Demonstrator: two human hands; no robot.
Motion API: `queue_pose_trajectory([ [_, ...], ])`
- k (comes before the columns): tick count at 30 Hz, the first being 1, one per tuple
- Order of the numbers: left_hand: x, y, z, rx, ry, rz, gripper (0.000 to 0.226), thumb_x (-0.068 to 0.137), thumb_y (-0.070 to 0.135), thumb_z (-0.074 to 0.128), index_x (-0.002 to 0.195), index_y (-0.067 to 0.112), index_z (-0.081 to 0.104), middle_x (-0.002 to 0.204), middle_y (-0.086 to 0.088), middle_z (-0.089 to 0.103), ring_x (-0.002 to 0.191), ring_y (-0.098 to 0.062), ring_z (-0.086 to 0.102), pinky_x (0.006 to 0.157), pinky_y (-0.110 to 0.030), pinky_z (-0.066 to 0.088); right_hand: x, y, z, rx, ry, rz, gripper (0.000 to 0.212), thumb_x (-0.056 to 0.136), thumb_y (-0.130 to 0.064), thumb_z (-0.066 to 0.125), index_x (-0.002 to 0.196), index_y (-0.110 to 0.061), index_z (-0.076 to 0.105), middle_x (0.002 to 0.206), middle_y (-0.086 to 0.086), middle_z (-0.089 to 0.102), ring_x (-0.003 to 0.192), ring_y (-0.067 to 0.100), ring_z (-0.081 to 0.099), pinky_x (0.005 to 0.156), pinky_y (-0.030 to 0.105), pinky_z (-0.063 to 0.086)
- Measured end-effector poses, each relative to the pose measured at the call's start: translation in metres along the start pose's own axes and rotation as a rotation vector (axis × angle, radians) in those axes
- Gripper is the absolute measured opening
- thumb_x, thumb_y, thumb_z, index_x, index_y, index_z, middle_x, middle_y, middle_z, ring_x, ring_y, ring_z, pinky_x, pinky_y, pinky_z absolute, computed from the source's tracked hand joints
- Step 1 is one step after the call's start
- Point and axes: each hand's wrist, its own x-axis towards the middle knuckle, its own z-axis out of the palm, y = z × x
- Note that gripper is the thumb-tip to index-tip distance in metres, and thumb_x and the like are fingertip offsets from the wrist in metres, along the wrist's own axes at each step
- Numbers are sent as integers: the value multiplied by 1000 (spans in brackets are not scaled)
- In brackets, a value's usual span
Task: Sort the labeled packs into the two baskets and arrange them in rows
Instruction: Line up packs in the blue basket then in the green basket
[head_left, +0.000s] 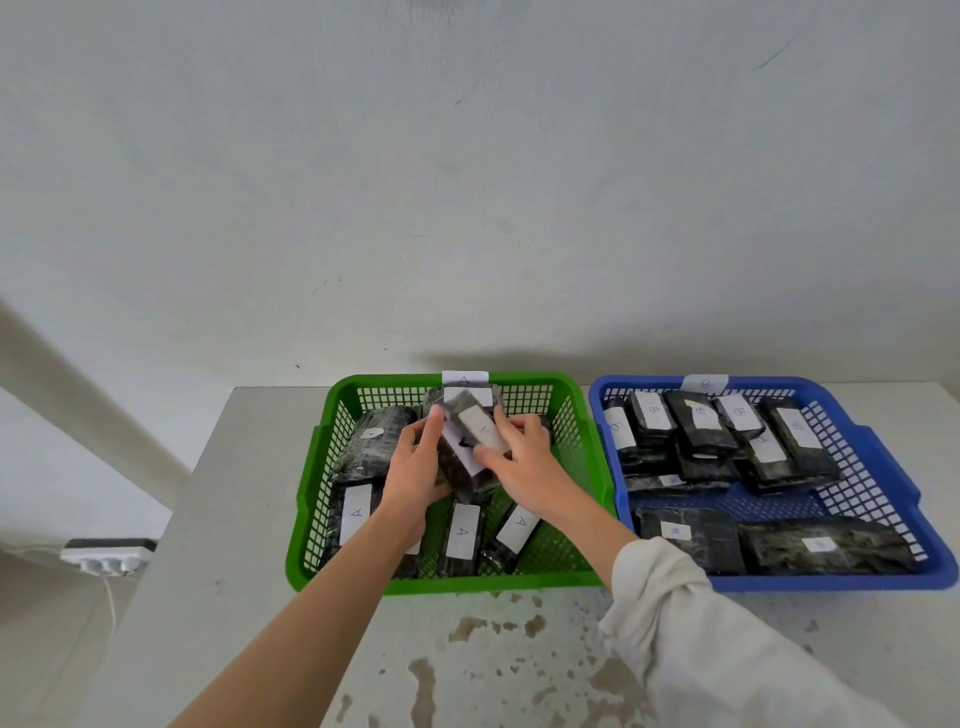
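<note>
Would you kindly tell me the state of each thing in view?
table: stained near the front edge.
green basket: on the table, partly filled with A packs.
blue basket: on the table, holds B packs, loosely rowed.
held packs: lifted over the green basket, between both hands.
left hand: grips the held packs.
right hand: grips the held packs.
</note>
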Motion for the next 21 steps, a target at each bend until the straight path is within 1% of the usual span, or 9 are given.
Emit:
queue_pose_trajectory([
  [4, 3, 1, 0, 14, 1, 6, 51, 77, 40, 73, 118, 21, 49, 94, -4, 69, 82, -17, 69, 54, -28, 56, -4, 5, -6, 53, 10, -37, 71, 87, -37, 62, 147, -17, 28, 125, -1, 36, 122, 13, 34, 104, 28, 31],
  [6, 5, 1, -2, 2, 24, 24, 43, 79, 31, 75, 114, 20, 52, 91, -5, 70, 76, -17, 70, 53, -28, 56, -3, 8, -12, 189, -28, -5, 63, 87, -37, 62, 142, -22, 38, 123, -3, 44, 114, 11, 44, 93, 25, 38],
  [8, 7, 4, -6, 31, 63, 68, 37, 78, 31, 74, 108, 23, 54, 96, -6, 70, 78, -19, 70, 60, -33, 59, -2, 13, -20, 284, -2, 7, 47, 89, -30, 60, 134, -25, 48, 118, -3, 54, 105, 14, 53, 80, 23, 45],
  [10, 9, 9, -13, 89, 113, 126, 37, 78, 35, 74, 106, 26, 52, 99, -4, 69, 82, -20, 70, 69, -40, 60, 0, 26, -27, 82, 3, -14, 37, 90, -13, 57, 125, -24, 54, 120, -2, 58, 108, 17, 55, 82, 24, 48],
  [12, 7, 16, -21, 150, 147, 171, 40, 77, 39, 73, 108, 28, 50, 98, 1, 68, 83, -19, 69, 71, -41, 59, 1, 42, -28, -333, -191, -47, 47, 87, 2, 52, 126, -25, 55, 133, 1, 51, 125, 20, 43, 102, 37, 40],
  [14, 4, 21, -27, 186, 180, 200, 41, 77, 42, 73, 109, 31, 49, 96, 6, 67, 82, -16, 67, 66, -35, 57, -1, 56, -22, -728, -398, -104, 57, 85, 5, 50, 132, -26, 49, 141, 2, 43, 133, 25, 29, 107, 47, 31],
  [16, -1, 24, -32, 191, 201, 212, 41, 77, 42, 73, 108, 33, 49, 96, 8, 66, 80, -14, 67, 62, -32, 56, -3, 64, -16, -990, -413, -231, 53, 84, -2, 56, 132, -22, 47, 137, 4, 45, 130, 25, 29, 101, 48, 31],
  [19, -6, 25, -36, 179, 191, 221, 41, 77, 40, 73, 110, 33, 50, 100, 6, 66, 84, -16, 68, 70, -37, 59, -1, 67, -12, -1116, -315, -415, 30, 85, -10, 60, 115, -16, 56, 119, 3, 57, 116, 23, 41, 92, 40, 33],
  [21, -10, 26, -38, 183, 192, 249, 40, 78, 40, 73, 111, 33, 50, 104, 4, 64, 86, -17, 67, 69, -37, 58, 3, 62, -16, -1124, -305, -438, 21, 88, -13, 58, 109, -16, 59, 109, 2, 63, 106, 21, 47, 91, 39, 33],
])
